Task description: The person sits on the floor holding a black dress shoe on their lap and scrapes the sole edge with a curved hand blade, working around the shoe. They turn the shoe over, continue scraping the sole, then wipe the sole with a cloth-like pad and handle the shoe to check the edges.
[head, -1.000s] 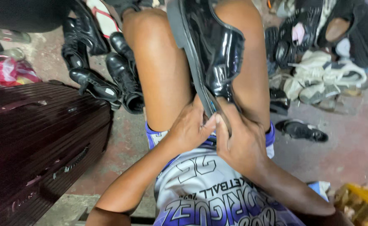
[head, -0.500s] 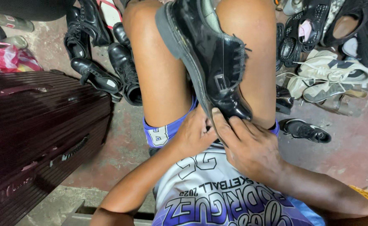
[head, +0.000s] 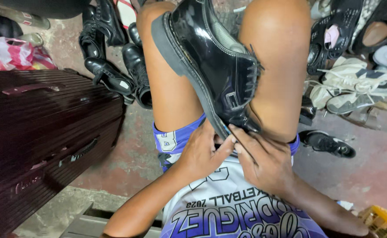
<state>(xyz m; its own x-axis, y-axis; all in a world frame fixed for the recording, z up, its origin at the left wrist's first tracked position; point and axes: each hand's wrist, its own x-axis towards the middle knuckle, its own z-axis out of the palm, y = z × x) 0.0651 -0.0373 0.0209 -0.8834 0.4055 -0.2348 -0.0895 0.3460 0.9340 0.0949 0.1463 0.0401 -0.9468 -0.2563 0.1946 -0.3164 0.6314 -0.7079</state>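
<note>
at nine o'clock in our view sits a dark maroon suitcase, with a pink-and-white bag above it at ten o'clock. a row of black shoes lies on the floor between the suitcase and our left knee. at the centre, a glossy black lace-up shoe rests tilted between our thighs, sole edge facing left, one end down at our lap.

our left hand is curled, fingers pressed against the lower end of the sole where it meets the upper. our right hand is half closed, fingertips pinching that same end of the shoe from the other side; neither hand is wrapped fully around it. whether anything small is held between the fingers, we cannot tell.

to work this end well, we judge the knees should keep the shoe clamped so it does not roll, while both thumbs press evenly along the seam, keeping fingers off the polished upper to avoid smudges.

at three o'clock lies a heap of pale sneakers, and a single black sneaker at four o'clock
</note>
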